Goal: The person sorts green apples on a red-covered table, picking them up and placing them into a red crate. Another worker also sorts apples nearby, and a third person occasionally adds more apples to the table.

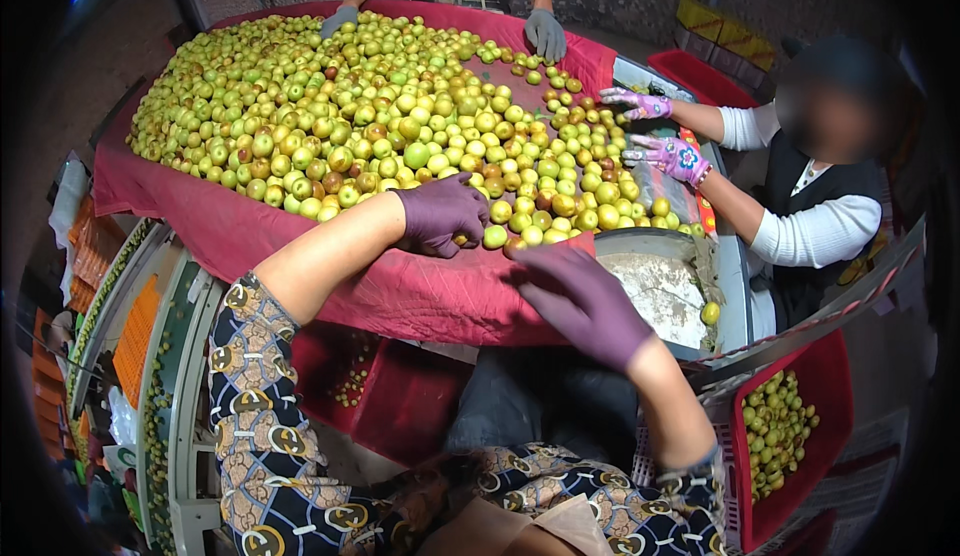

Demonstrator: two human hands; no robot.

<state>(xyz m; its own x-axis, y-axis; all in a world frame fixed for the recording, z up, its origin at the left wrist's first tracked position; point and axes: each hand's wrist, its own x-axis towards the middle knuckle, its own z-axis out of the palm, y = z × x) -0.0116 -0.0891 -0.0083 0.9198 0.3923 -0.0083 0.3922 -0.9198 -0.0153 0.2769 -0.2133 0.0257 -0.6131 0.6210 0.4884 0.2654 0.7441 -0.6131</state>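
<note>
While your left hand [445, 216] curls beside jujube-like green fruits [415, 154], clasp unclear; fruits lie just beyond your blurred right hand [592, 306], closure unclear.

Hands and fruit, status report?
Left hand curled at near fruit. Right hand open, motion-blurred. Fruit heaped on red cloth; co-worker's patterned gloves alongside, at right.

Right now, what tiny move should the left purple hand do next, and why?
Maybe nudge the left hand rightward to the green fruit beside it: that fruit lies uncovered at the near edge of the pile.
</note>
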